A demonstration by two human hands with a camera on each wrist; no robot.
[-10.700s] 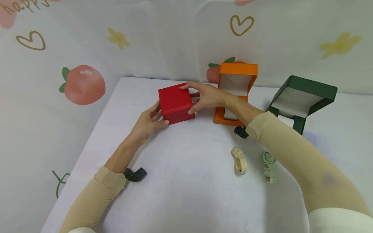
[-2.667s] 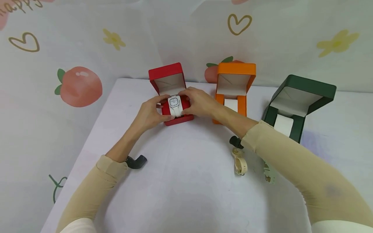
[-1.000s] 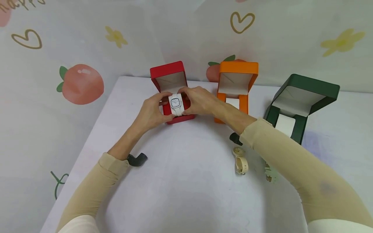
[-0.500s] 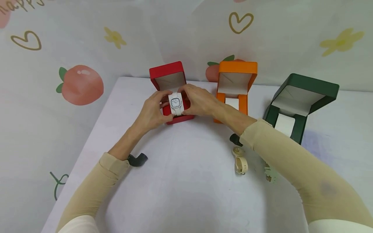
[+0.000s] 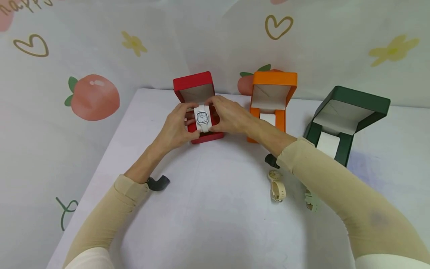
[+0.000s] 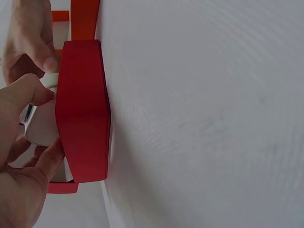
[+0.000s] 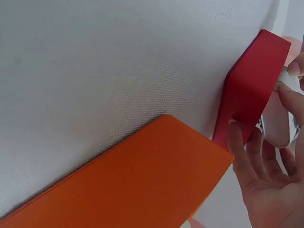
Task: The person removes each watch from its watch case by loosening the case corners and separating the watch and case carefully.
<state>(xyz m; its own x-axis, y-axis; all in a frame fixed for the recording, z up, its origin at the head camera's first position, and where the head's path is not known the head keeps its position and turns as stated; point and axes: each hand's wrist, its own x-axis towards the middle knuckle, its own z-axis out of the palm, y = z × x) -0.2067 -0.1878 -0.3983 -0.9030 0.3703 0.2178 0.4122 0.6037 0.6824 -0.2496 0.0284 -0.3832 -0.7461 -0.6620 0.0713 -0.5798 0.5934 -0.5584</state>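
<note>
A white wristwatch point(image 5: 202, 117) with a squarish dial is wrapped round a white cushion point(image 6: 42, 123), inside or just above the open red watch box point(image 5: 207, 138). My left hand point(image 5: 172, 127) grips the watch and cushion from the left, thumb at the near end. From the right, my right hand point(image 5: 231, 116) holds the same watch and cushion with curled fingers. In the right wrist view, one finger of that hand lies against the red box's side. The hands and box wall hide part of the cushion.
An open orange watch box point(image 5: 280, 119) and an open dark green one point(image 5: 346, 149) stand to the right, each with a white cushion. A cream watch point(image 5: 277, 188) and a pale green watch point(image 5: 310, 201), partly behind my right sleeve, lie on the white table point(image 5: 208, 213).
Earlier the red box was closed between both hands; its lid now stands up. Over the last seconds, the white watch and cushion have risen slightly in both hands.
</note>
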